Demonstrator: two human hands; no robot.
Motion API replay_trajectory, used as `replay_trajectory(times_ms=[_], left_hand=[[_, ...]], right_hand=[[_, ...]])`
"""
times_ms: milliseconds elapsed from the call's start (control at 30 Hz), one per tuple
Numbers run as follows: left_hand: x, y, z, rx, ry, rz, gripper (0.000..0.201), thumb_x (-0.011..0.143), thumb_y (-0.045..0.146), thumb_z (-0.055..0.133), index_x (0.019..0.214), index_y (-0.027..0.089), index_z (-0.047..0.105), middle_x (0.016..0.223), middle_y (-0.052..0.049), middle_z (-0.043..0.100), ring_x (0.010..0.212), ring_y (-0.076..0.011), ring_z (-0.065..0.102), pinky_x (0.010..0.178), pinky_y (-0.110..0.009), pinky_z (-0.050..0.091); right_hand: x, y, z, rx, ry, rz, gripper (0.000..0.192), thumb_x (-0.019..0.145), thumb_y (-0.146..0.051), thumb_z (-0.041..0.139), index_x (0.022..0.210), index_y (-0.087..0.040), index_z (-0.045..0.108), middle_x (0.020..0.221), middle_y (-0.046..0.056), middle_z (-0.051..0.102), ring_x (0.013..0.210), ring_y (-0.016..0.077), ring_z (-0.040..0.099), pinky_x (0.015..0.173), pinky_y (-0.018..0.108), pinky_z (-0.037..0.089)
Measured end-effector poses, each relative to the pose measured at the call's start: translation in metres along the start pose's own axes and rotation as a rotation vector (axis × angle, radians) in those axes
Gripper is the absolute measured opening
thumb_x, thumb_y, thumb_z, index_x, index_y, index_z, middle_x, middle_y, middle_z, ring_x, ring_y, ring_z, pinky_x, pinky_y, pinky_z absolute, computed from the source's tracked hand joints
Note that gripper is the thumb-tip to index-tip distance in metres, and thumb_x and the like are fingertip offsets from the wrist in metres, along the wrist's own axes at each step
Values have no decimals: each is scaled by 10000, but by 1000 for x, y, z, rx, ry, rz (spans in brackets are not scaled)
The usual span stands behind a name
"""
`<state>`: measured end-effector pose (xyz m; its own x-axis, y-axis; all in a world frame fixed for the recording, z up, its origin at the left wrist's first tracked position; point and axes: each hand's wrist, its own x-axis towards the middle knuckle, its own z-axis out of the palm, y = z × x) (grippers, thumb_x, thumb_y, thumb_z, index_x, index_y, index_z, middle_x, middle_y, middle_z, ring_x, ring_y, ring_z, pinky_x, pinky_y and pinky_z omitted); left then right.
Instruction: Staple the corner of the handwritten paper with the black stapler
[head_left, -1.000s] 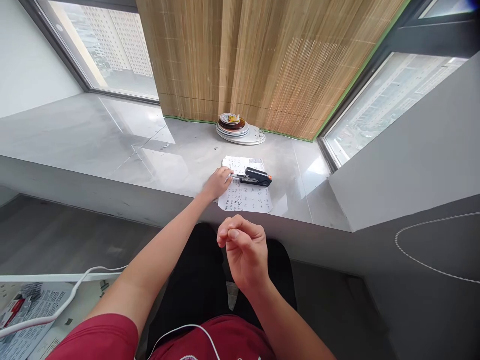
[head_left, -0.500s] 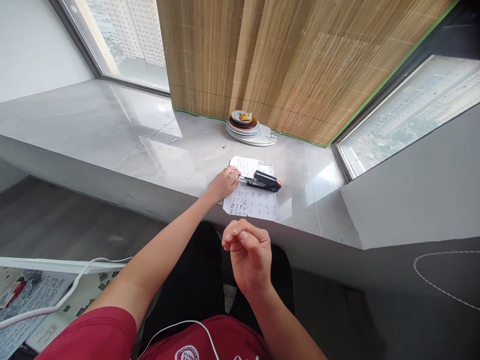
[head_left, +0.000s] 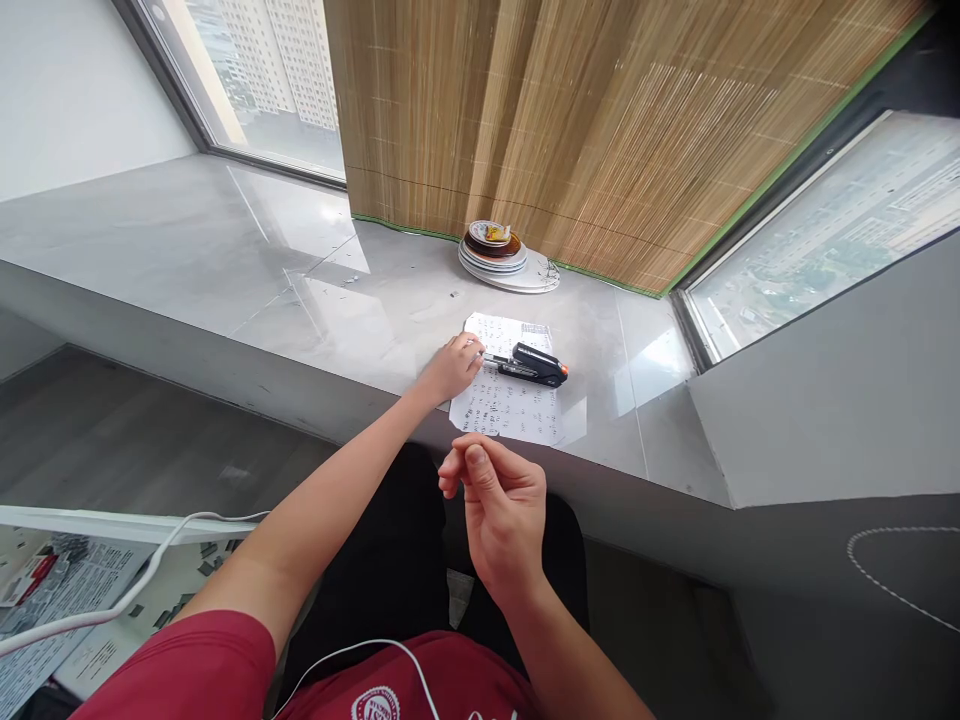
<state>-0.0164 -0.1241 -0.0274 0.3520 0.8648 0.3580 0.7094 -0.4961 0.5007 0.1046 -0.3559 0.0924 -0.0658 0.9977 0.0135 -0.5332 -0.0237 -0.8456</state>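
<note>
A black stapler (head_left: 536,365) with an orange tip lies across a sheet of handwritten paper (head_left: 517,415) on the grey tiled ledge. From its left end juts a slim metal and dark part. My left hand (head_left: 454,368) rests at the paper's left edge, fingers closed on the end of that jutting part. Nearer to me, my right hand (head_left: 504,515) is raised before the ledge's front edge. Its thumb and forefinger press together in a pinch; anything between them is too small to make out.
A stack of plates (head_left: 491,262) with a small yellow packet (head_left: 497,233) on top stands at the back, below a bamboo blind (head_left: 480,110). White cables cross near my body. Small bits lie on the ledge (head_left: 150,250). An open drawer-like space (head_left: 90,600) is at lower left.
My right hand has turned slightly, and its thumb now points up against the forefinger. My left hand stays at the stapler's end. The view has shifted a little.
</note>
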Motion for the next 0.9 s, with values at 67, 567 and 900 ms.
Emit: replay_trajectory(times_ms=[67, 567, 900], left_hand=[[0, 0, 0, -2, -4, -7, 278, 1106, 252, 466, 1238, 215, 707, 1449, -138, 614, 1351, -314, 605, 1200, -494, 500], [2, -2, -6, -156, -6, -53, 222, 1043, 222, 526, 1183, 227, 698, 1376, -123, 655, 1287, -311, 646, 1117, -492, 556], [-1, -1, -10, -223, 9, -90, 164, 936, 128, 630, 1041, 238, 689, 1337, -102, 687, 1255, -301, 688, 1069, -471, 603]], right_hand=[[0, -1, 0, -2, 0, -1, 197, 974, -434, 822, 986, -246, 879, 786, 37, 759, 680, 177, 641, 669, 363, 569], [118, -15, -117, -809, 242, -518, 258, 978, -472, 754, 964, -236, 857, 892, 64, 815, 890, 258, 758, 853, 429, 588], [184, 4, -161, -1204, 315, -637, 312, 999, -458, 621, 1004, -206, 804, 1088, 135, 809, 1044, 276, 673, 988, 453, 519]])
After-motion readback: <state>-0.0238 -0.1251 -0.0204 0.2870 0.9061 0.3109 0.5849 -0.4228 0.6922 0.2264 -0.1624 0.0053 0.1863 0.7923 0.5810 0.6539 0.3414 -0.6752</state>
